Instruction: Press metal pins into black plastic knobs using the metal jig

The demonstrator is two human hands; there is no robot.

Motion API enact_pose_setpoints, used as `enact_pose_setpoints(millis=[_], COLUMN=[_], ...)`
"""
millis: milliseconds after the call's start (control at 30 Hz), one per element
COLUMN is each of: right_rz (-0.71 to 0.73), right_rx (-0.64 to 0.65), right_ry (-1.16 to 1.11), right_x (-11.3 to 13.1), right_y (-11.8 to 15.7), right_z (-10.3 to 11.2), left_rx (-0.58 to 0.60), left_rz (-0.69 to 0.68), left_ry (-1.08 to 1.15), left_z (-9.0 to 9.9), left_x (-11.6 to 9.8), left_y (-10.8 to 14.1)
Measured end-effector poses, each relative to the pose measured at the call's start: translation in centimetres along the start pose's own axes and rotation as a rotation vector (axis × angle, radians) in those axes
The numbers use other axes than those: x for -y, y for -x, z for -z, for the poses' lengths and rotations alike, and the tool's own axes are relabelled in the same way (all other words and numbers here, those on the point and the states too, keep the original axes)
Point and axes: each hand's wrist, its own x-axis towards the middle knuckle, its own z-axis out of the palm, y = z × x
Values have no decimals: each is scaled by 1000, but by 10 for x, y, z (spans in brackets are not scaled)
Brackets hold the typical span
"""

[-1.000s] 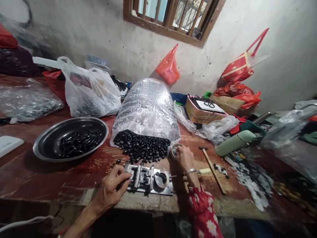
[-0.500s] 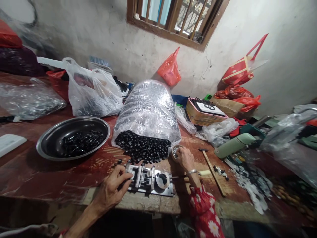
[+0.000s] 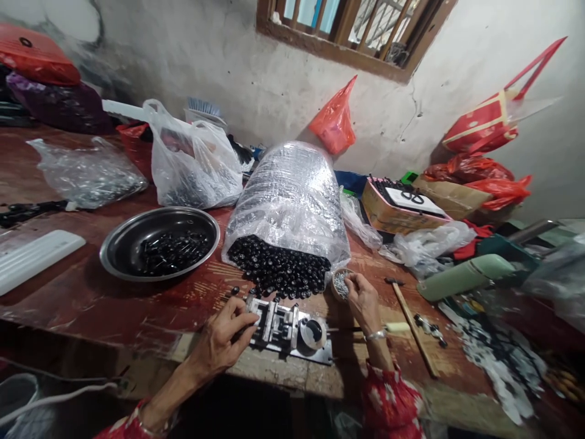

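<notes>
A metal jig point(image 3: 296, 312) with clamp bars and a round white holder carrying a black piece lies near the table's front edge. My left hand point(image 3: 223, 334) is curled around the jig's left end, thumb and fingers touching it. To the right, my right hand point(image 3: 364, 303) is at the rim of a small bowl of little metal parts point(image 3: 340, 284), its thumb and forefinger pinched together; what they hold is too small to make out. Behind the jig, black round caps point(image 3: 281, 268) spill from a large clear plastic bag point(image 3: 292, 183).
A steel basin point(image 3: 107, 259) of black parts stands left. Right of my right hand lie a screwdriver point(image 3: 397, 327), a hammer point(image 3: 414, 329) and a green flask point(image 3: 466, 277). White plastic bags point(image 3: 196, 164) and a cardboard box point(image 3: 388, 213) line the back.
The view has swung left, so everything sits further right. My right hand has drawn back from inside the small bowl to its right rim. My left hand stays at the jig.
</notes>
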Motion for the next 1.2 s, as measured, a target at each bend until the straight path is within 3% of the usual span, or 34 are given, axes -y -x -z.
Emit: enact_pose_setpoints(millis=[133, 267, 400, 533, 733, 1033, 1200], right_rz=[-2, 72, 279, 462, 547, 484, 468], right_rx=[70, 197, 287, 322, 239, 250, 243], right_ry=[-75, -152, -182, -13, 285, 64, 23], right_x=[27, 70, 114, 141, 147, 136, 139], right_y=[11, 33, 58, 75, 85, 87, 91], right_z=[4, -4, -23, -45, -61, -61, -49], left_rx=[-10, -10, 2, -4, -20, -11, -6], left_rz=[5, 8, 37, 55, 67, 75, 79], left_ry=[-2, -1, 9, 39, 79, 103, 106], left_z=[1, 2, 2, 1, 1, 3, 3], left_x=[-1, -2, -4, -4, -3, -4, -4], left_y=[-1, -2, -1, 1, 2, -1, 0])
